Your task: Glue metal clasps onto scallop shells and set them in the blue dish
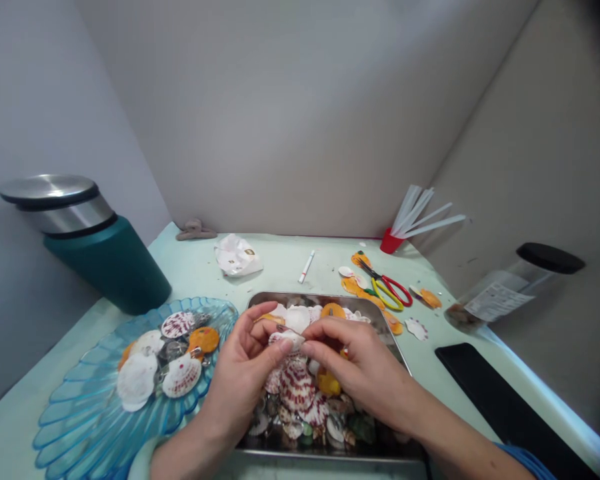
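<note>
Over a metal tray (330,455) full of shells, my left hand (245,360) holds a small pale shell (286,339) between thumb and fingers. My right hand (355,357) is pinched at the right edge of the same shell, its fingertips close to my left thumb. Whatever else the right fingertips grip is too small to tell. Below the hands lie striped red-and-white shells (297,385), a yellow piece (329,382) and several small shells. To the left, a blue scalloped dish (80,420) bears white, orange and speckled shells.
A green bottle (107,263) stands at the left. Behind the tray lie crumpled paper (237,255) and a white marker (307,267). Red-and-yellow-handled pliers (391,293), a red cup (391,241) of white strips, a clear jar (500,297) and a black phone (500,400) are at the right.
</note>
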Demonstrator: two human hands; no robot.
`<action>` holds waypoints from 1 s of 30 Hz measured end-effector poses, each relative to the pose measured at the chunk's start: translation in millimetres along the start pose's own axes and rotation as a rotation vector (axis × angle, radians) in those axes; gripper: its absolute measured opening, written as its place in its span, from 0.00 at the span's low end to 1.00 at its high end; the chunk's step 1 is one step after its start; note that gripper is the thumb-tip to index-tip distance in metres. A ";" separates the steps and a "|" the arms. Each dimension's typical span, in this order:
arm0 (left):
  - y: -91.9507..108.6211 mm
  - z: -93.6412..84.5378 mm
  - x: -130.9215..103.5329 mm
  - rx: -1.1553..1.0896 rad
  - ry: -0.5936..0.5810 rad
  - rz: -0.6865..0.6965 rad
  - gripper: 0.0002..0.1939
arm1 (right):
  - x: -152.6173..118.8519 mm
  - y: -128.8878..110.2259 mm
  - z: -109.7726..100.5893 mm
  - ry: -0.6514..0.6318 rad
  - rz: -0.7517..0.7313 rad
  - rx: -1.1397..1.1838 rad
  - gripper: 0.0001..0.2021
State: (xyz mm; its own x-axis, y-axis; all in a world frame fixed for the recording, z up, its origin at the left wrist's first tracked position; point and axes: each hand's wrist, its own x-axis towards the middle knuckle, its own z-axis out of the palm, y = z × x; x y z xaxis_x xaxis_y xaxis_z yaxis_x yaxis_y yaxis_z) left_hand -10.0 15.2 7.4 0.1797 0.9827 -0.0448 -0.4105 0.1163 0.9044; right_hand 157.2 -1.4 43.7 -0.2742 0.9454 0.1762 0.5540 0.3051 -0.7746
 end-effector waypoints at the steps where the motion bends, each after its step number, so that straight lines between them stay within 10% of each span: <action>1: 0.3 0.2 0.1 0.001 0.002 0.005 0.23 | 0.2 -0.4 -0.7 0.004 -0.006 0.001 0.06; 30: 0.3 3.1 2.6 0.068 0.048 -0.086 0.27 | 1.6 9.8 2.1 0.048 -0.159 -0.303 0.09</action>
State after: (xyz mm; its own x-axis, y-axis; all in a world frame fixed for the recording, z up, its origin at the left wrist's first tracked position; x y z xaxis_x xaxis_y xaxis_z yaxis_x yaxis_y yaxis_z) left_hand -6.9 17.4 8.8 0.1679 0.9755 -0.1423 -0.3335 0.1921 0.9230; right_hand 160.5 2.8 35.1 -0.3425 0.8855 0.3140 0.7176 0.4623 -0.5209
